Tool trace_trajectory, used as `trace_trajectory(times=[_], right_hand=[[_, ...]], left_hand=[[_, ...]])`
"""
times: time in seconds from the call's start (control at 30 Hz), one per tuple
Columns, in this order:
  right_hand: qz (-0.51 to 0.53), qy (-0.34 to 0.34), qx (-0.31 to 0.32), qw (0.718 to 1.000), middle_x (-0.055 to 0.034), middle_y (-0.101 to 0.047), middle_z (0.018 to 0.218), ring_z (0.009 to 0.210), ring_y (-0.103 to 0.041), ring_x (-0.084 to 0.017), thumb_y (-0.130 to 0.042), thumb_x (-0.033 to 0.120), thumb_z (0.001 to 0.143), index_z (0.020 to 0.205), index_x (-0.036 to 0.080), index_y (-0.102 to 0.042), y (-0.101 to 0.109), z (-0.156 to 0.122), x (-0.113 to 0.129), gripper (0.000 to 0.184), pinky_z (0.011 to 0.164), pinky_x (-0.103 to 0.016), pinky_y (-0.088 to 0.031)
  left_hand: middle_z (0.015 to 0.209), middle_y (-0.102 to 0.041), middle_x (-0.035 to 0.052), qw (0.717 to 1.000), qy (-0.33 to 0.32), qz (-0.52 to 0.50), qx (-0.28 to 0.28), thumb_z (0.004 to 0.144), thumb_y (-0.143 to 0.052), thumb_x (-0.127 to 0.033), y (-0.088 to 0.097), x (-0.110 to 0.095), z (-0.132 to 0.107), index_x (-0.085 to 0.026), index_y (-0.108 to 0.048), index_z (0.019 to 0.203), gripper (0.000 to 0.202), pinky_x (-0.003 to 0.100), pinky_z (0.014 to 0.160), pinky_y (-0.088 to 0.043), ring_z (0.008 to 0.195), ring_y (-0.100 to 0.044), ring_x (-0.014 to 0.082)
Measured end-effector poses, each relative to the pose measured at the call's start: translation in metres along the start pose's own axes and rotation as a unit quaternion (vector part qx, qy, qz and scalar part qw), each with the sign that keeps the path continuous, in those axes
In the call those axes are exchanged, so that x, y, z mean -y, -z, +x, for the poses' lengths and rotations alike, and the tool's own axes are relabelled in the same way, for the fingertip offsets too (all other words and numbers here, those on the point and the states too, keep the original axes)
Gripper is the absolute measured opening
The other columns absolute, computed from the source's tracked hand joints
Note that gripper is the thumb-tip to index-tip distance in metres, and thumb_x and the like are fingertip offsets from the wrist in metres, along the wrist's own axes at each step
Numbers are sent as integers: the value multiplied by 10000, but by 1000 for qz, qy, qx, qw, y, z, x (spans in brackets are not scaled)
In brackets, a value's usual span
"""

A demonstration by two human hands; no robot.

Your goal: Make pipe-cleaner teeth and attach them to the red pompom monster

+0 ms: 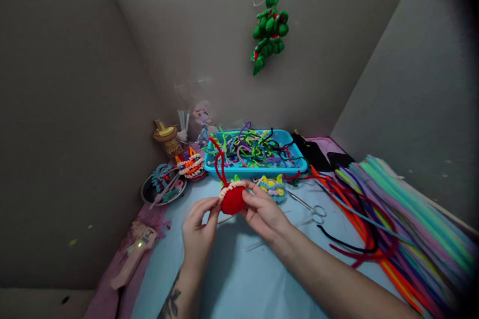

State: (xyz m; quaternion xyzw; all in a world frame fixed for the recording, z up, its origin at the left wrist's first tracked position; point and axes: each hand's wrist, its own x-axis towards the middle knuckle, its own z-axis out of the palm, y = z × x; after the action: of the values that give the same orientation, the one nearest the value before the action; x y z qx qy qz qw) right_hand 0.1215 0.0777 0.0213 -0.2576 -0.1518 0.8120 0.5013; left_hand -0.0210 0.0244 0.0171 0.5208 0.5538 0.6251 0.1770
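A rounded red pipe-cleaner piece with a twisted cream strip along its upper edge is held up between my hands. Red pipe-cleaner ends rise from its top left, and a bit of green shows behind it. My left hand pinches the cream strip at the left edge between thumb and fingertips. On the other side, my right hand grips the piece, thumb on the red face and fingers behind. Just beyond the right hand lies a blue and yellow pipe-cleaner figure, with scissors to its right.
A blue tray of pipe-cleaner scraps stands at the back. Long coloured pipe cleaners cover the right side. At left are a metal bowl, an orange and cream figure and a pink glue gun. A green ornament hangs above.
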Motion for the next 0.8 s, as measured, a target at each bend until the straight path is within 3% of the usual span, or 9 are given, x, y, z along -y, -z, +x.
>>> trace_trajectory(times=[0.1,0.17,0.27,0.33,0.43,0.5,0.63,0.8], right_hand=[[5,-3,3,1000,-16,-713,764,686,-684,-172,-817,126,537,904,185,-546,0,0,1,460,630,-270,-537],[9,2,10,1000,-28,-721,798,717,-689,-181,-809,119,546,895,181,-556,-1,0,3,435,639,-272,-539],[12,9,15,1000,-23,-723,861,757,-691,-177,-789,119,584,889,189,-564,-3,0,3,385,650,-264,-535],[8,12,15,1000,-17,-721,864,753,-687,-168,-786,129,593,886,194,-561,-4,-1,2,375,651,-256,-527],[-8,9,16,1000,-13,-713,828,733,-676,-157,-802,154,568,888,192,-546,-6,-4,-2,411,659,-250,-506],[-32,6,8,999,-6,-699,814,744,-667,-162,-805,220,583,900,199,-529,-7,-7,-4,421,659,-258,-490],[-94,49,-87,991,21,-647,877,841,-634,-155,-705,380,728,989,254,-506,-11,-10,-2,351,668,-252,-453],[-66,98,-184,976,8,-593,943,886,-598,-148,-547,337,845,940,257,-517,-28,-17,23,128,712,-271,-453]], left_hand=[[859,-715,53,1000,-13,18,21,746,-698,-234,1,3,0,-220,-744,835,101,304,775,-500,804,-643,186],[977,-698,65,999,35,4,7,764,-683,-253,-1,6,0,-224,-723,920,164,312,829,-487,911,-631,197],[1162,-617,75,982,154,-95,-47,720,-730,-264,-5,8,-1,-248,-614,1130,426,301,841,-489,1038,-592,207],[1146,-612,79,943,257,-208,-30,674,-771,-246,-9,5,-3,-242,-547,1189,562,291,793,-510,991,-614,199],[1079,-654,98,850,363,-372,82,667,-776,-208,-16,-2,-4,-183,-563,1152,530,302,792,-518,920,-647,198],[1077,-672,90,826,357,-427,89,653,-774,-151,-18,-6,-4,-166,-606,1091,469,281,837,-507,937,-649,192],[1117,-682,65,817,351,-452,68,654,-740,-72,-19,-7,-1,-188,-643,1071,443,228,833,-512,982,-645,180],[1272,-613,26,825,326,-458,52,675,-700,-25,-17,-4,2,-256,-631,1141,524,217,858,-513,1120,-586,189]])
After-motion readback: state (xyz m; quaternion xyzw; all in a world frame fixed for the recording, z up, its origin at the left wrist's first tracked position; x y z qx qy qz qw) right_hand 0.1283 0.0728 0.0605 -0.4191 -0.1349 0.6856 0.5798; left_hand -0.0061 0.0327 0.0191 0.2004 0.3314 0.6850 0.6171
